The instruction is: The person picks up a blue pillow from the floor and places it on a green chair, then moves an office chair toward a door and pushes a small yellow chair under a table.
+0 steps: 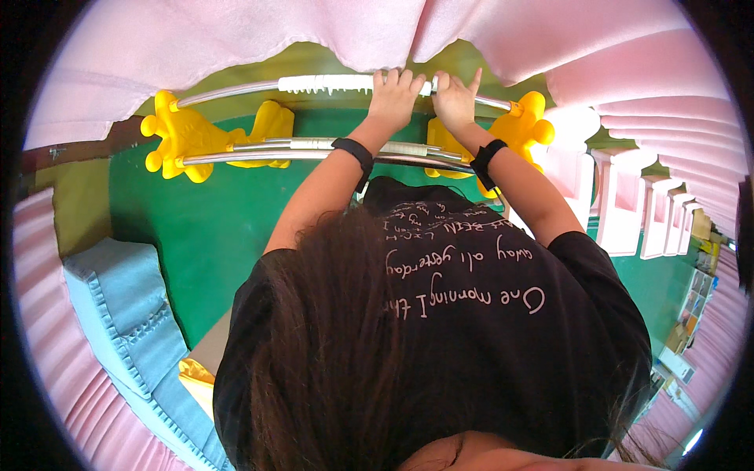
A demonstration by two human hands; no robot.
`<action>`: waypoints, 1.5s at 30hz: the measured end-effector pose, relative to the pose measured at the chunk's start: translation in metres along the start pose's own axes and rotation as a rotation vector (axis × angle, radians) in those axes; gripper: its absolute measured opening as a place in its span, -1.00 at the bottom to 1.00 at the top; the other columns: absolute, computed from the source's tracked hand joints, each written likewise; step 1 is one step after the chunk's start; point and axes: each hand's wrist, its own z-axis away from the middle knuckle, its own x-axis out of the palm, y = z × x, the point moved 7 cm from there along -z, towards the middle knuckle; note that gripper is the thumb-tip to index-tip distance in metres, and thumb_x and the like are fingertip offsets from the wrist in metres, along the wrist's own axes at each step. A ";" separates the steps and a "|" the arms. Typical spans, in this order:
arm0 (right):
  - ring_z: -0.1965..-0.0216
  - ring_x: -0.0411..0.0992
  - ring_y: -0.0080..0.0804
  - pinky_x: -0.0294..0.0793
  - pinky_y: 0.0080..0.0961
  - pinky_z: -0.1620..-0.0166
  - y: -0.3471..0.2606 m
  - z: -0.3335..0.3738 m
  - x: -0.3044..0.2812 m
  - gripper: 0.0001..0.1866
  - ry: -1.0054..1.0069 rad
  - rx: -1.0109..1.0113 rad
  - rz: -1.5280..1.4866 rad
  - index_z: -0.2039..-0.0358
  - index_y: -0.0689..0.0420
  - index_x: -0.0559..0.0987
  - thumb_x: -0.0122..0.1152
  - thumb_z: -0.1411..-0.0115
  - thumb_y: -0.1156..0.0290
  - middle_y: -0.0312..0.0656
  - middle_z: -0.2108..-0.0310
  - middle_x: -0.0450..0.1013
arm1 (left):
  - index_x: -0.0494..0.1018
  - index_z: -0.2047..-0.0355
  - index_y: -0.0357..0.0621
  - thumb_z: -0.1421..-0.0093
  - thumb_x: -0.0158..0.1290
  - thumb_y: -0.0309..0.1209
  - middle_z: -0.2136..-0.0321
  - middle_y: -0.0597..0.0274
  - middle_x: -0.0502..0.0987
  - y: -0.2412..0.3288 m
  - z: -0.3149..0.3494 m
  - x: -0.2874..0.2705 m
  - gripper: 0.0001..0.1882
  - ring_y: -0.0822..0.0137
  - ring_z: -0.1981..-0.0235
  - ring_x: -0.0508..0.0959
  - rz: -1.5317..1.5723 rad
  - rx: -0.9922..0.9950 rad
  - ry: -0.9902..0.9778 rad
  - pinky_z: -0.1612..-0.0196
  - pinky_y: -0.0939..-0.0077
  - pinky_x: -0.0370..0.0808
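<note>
A rack with yellow plastic ends stands before me, joined by several curved metal bars. Along the far bar runs a white row of small hooks, with points hanging down. My left hand is curled over the right part of this white row. Just right of it, my right hand closes at the bar, one finger sticking up. A small white piece shows between the hands. Nearer to me, another bar carries a similar white row. Both wrists wear black bands.
Pink curtains hang close behind the rack and along both sides. At the left stands a light blue padded seat, with a yellow item beside it. Pale pink furniture lines the right. The floor is green.
</note>
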 end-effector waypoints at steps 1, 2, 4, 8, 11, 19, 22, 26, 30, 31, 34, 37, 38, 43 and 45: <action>0.34 0.37 -0.39 -0.31 0.23 -0.02 0.000 -0.001 0.001 -0.78 -0.029 0.008 0.012 0.34 0.17 0.32 -0.10 0.08 0.51 -0.22 0.50 0.40 | 0.26 0.17 0.00 0.13 -0.11 -0.47 0.34 0.25 0.29 0.000 0.000 0.000 -0.58 0.25 0.23 0.26 0.001 0.000 0.001 0.15 0.22 0.10; 0.34 0.37 -0.39 -0.31 0.23 -0.02 -0.001 -0.001 0.000 -0.78 -0.026 0.007 0.013 0.34 0.17 0.32 -0.10 0.08 0.51 -0.22 0.50 0.40 | 0.26 0.17 0.00 0.13 -0.11 -0.47 0.34 0.25 0.29 0.000 0.000 -0.001 -0.58 0.25 0.23 0.26 -0.001 0.000 0.003 0.15 0.22 0.10; 0.30 0.36 -0.39 -0.30 0.23 -0.02 -0.003 0.000 -0.001 -0.77 -0.049 0.016 -0.011 0.34 0.18 0.32 -0.09 0.09 0.50 -0.22 0.46 0.40 | 0.26 0.17 0.00 0.13 -0.10 -0.46 0.34 0.25 0.29 -0.001 0.001 0.001 -0.58 0.26 0.23 0.27 -0.004 -0.006 -0.021 0.16 0.22 0.11; 0.26 0.33 -0.41 -0.25 0.21 -0.02 -0.004 0.004 -0.005 -0.64 0.057 -0.022 0.012 0.32 0.16 0.31 0.08 0.22 0.47 -0.28 0.39 0.37 | 0.25 0.15 0.03 0.14 -0.07 -0.45 0.35 0.26 0.28 0.000 0.001 0.002 -0.56 0.25 0.23 0.26 -0.014 -0.005 -0.030 0.13 0.14 0.10; 0.20 0.31 -0.38 -0.29 0.24 -0.01 -0.006 0.004 -0.009 -0.71 0.063 -0.022 -0.027 0.31 0.19 0.33 -0.04 0.15 0.49 -0.21 0.37 0.39 | 0.23 0.13 0.03 0.13 -0.06 -0.45 0.34 0.26 0.27 0.001 0.000 -0.001 -0.54 0.25 0.21 0.26 -0.018 -0.006 -0.071 0.12 0.13 0.10; 0.06 0.16 -0.33 -0.28 0.23 -0.02 -0.020 0.010 -0.012 -0.53 -0.031 0.043 0.001 0.24 0.21 0.27 0.10 0.24 0.40 -0.18 0.15 0.24 | 0.22 0.11 0.00 0.19 -0.01 -0.46 0.30 0.24 0.27 -0.001 0.001 -0.003 -0.47 0.24 0.19 0.24 -0.010 0.000 -0.067 0.16 0.19 0.11; 0.05 0.15 -0.32 -0.21 0.13 -0.04 -0.025 0.010 -0.013 -0.50 -0.017 0.091 -0.069 0.21 0.21 0.26 0.12 0.25 0.40 -0.17 0.13 0.21 | 0.22 0.11 0.00 0.18 -0.02 -0.44 0.29 0.24 0.27 -0.002 0.000 -0.006 -0.48 0.25 0.18 0.24 0.023 -0.014 -0.079 0.15 0.19 0.10; 0.09 0.17 -0.30 -0.05 -0.04 -0.01 -0.024 0.009 -0.016 -0.49 -0.014 0.069 -0.065 0.22 0.21 0.29 0.14 0.27 0.40 -0.17 0.17 0.24 | 0.21 0.10 0.00 0.18 -0.01 -0.43 0.29 0.24 0.27 -0.001 0.001 -0.006 -0.47 0.25 0.18 0.24 0.030 -0.004 -0.074 0.15 0.19 0.09; 0.22 0.26 -0.31 0.14 -0.21 0.17 -0.020 0.006 -0.002 -0.60 -0.148 0.069 0.051 0.31 0.18 0.32 0.13 0.24 0.38 -0.18 0.30 0.31 | 0.21 0.10 -0.01 0.20 -0.01 -0.44 0.29 0.23 0.28 -0.001 0.004 0.000 -0.45 0.24 0.19 0.24 0.040 0.001 -0.076 0.15 0.18 0.10; 0.27 0.29 -0.31 0.17 -0.24 0.23 -0.021 0.005 0.000 -0.66 -0.171 0.056 0.072 0.35 0.16 0.33 0.09 0.21 0.38 -0.19 0.36 0.33 | 0.21 0.10 -0.02 0.21 0.00 -0.45 0.29 0.22 0.28 -0.001 0.005 -0.001 -0.45 0.23 0.19 0.25 0.031 0.006 -0.056 0.15 0.19 0.10; 0.33 0.34 -0.31 0.18 -0.22 0.27 -0.014 0.001 0.008 -0.81 -0.221 0.066 0.135 0.41 0.15 0.33 -0.03 0.10 0.41 -0.17 0.42 0.38 | 0.21 0.11 0.00 0.16 -0.04 -0.43 0.30 0.23 0.25 0.002 0.004 -0.003 -0.50 0.23 0.20 0.24 -0.002 0.026 -0.072 0.12 0.08 0.10; 0.33 0.38 -0.31 0.19 -0.18 0.25 -0.012 -0.003 0.015 -0.87 -0.358 0.060 0.145 0.44 0.15 0.33 -0.13 0.02 0.43 -0.16 0.42 0.41 | 0.20 0.11 -0.01 0.17 -0.04 -0.45 0.30 0.23 0.25 0.000 0.005 -0.002 -0.50 0.23 0.19 0.23 0.013 0.020 -0.093 0.11 0.06 0.10; 0.33 0.38 -0.31 0.19 -0.18 0.25 -0.010 -0.007 0.012 -0.87 -0.357 0.069 0.151 0.44 0.15 0.33 -0.13 0.02 0.43 -0.16 0.42 0.41 | 0.20 0.11 -0.01 0.17 -0.04 -0.45 0.30 0.23 0.25 0.001 0.004 -0.004 -0.50 0.23 0.19 0.23 0.018 0.029 -0.090 0.11 0.06 0.10; 0.22 0.35 -0.24 0.13 -0.01 0.15 -0.008 -0.013 0.014 -0.81 -0.664 0.105 0.036 0.39 0.16 0.34 -0.03 0.10 0.49 -0.13 0.35 0.40 | 0.21 0.11 -0.02 0.16 -0.04 -0.45 0.29 0.24 0.25 -0.004 0.003 -0.006 -0.50 0.24 0.18 0.23 0.001 0.019 -0.085 0.10 0.07 0.10; 0.18 0.31 -0.22 0.11 -0.01 0.10 -0.004 -0.010 0.010 -0.72 -0.625 0.120 -0.028 0.32 0.16 0.33 0.00 0.14 0.49 -0.10 0.29 0.37 | 0.20 0.10 -0.03 0.19 -0.01 -0.44 0.28 0.22 0.24 -0.003 0.000 -0.006 -0.46 0.22 0.19 0.23 0.015 0.031 -0.096 0.11 0.11 0.09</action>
